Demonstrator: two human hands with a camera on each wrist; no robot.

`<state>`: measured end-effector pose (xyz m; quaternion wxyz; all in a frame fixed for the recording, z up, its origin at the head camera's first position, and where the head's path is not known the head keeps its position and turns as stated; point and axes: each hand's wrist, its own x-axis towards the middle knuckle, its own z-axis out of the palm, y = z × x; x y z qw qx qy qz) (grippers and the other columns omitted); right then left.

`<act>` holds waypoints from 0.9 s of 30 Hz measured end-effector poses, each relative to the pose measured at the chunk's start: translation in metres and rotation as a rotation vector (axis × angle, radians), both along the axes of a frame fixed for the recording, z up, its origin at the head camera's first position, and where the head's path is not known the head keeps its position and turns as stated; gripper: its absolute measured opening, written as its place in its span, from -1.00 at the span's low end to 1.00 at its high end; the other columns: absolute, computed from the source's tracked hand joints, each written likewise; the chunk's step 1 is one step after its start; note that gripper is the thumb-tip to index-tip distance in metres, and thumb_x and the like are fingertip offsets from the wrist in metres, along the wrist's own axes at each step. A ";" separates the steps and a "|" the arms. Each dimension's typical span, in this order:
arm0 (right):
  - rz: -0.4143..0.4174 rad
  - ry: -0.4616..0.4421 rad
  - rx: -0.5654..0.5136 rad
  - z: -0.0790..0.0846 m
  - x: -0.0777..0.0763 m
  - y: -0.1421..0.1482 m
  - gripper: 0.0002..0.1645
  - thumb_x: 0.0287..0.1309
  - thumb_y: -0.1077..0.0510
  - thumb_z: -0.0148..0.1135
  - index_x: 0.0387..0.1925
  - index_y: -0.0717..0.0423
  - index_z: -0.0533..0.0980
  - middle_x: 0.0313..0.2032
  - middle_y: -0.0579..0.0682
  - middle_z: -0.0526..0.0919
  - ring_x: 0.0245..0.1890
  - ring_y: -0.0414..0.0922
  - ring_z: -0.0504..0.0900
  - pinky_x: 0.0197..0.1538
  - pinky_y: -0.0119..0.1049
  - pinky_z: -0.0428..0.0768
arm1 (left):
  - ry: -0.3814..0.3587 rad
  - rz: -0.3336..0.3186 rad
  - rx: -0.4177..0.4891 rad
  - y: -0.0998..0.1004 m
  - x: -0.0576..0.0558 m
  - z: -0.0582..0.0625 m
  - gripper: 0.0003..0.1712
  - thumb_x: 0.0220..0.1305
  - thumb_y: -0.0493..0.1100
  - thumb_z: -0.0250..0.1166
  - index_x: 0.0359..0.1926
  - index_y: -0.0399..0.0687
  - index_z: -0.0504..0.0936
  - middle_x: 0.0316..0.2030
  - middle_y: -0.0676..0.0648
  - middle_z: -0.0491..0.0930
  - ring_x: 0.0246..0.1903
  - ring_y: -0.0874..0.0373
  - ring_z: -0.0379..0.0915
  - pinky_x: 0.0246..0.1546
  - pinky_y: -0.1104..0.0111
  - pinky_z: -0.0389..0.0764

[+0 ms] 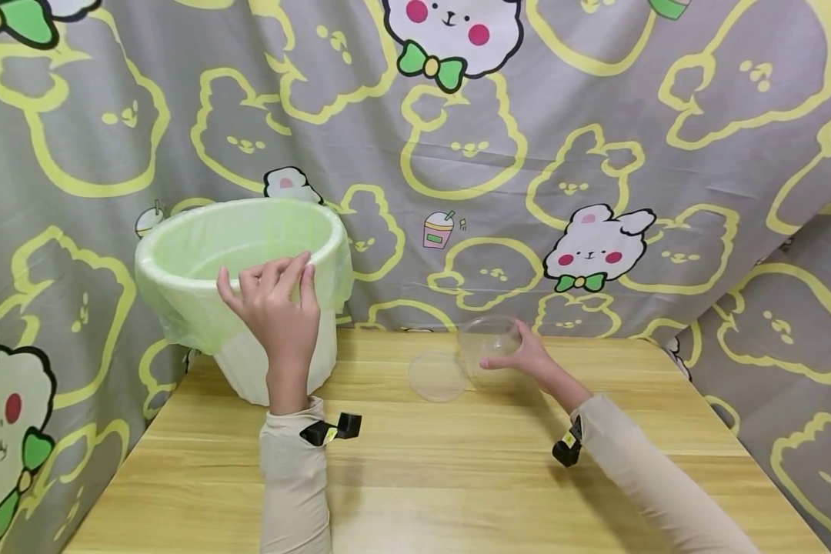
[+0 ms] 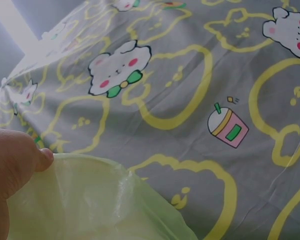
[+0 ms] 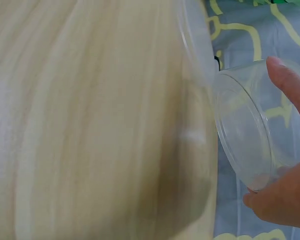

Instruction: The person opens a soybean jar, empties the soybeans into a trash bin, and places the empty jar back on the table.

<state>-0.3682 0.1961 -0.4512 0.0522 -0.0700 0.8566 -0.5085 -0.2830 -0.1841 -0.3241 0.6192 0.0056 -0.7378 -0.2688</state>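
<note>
My left hand [image 1: 277, 312] is at the near rim of a pale bin [image 1: 277, 362] lined with a light green plastic bag [image 1: 180, 304]. Its thumb and fingers bend over the bag's folded edge, pinching it. In the left wrist view, a fingertip overlaps the edge of the bag [image 2: 90, 195]. My right hand [image 1: 526, 355] grips a clear round plastic container [image 1: 488, 338] near the back of the table, thumb and fingers around its wall. The right wrist view shows the container's round rim [image 3: 245, 135]. Beside it lies a clear round lid [image 1: 436, 377].
The wood-grain table [image 1: 450, 477] reaches back to a grey patterned curtain [image 1: 471, 269], which hangs behind and at both sides. The bin stands at the table's back left. A small black camera sits on each wrist.
</note>
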 end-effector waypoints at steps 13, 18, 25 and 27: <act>0.013 0.006 -0.049 -0.015 0.007 0.006 0.45 -0.17 0.05 0.71 0.59 0.09 -0.05 0.53 0.37 0.09 0.54 0.33 0.07 0.54 0.23 0.11 | -0.002 0.001 -0.003 0.001 0.001 0.001 -0.76 0.43 -0.10 0.28 -0.08 -0.06 0.82 -0.18 -0.18 0.78 -0.11 -0.23 0.44 0.51 -0.17 -0.20; 0.006 0.010 -0.050 -0.019 0.009 0.008 0.45 -0.20 0.11 0.71 0.58 0.11 -0.05 0.52 0.41 0.08 0.53 0.33 0.09 0.54 0.23 0.09 | 0.001 0.001 -0.001 0.001 0.002 0.001 -0.77 0.43 -0.11 0.29 -0.08 -0.07 0.82 -0.18 -0.18 0.78 -0.12 -0.23 0.44 0.51 -0.18 -0.19; 0.007 0.011 -0.032 -0.027 0.010 0.010 0.48 -0.22 0.09 0.73 0.58 0.12 -0.07 0.50 0.45 0.09 0.52 0.35 0.10 0.54 0.24 0.07 | 0.004 0.001 -0.002 0.000 0.001 0.001 -0.77 0.43 -0.11 0.29 -0.08 -0.07 0.82 -0.18 -0.18 0.78 -0.12 -0.23 0.44 0.51 -0.17 -0.19; 0.006 0.011 -0.040 -0.029 0.011 0.011 0.47 -0.22 0.09 0.73 0.58 0.11 -0.06 0.50 0.45 0.09 0.53 0.35 0.09 0.55 0.23 0.07 | 0.006 0.001 -0.002 0.000 0.001 0.001 -0.77 0.43 -0.11 0.28 -0.09 -0.07 0.82 -0.18 -0.18 0.78 -0.12 -0.23 0.44 0.51 -0.18 -0.19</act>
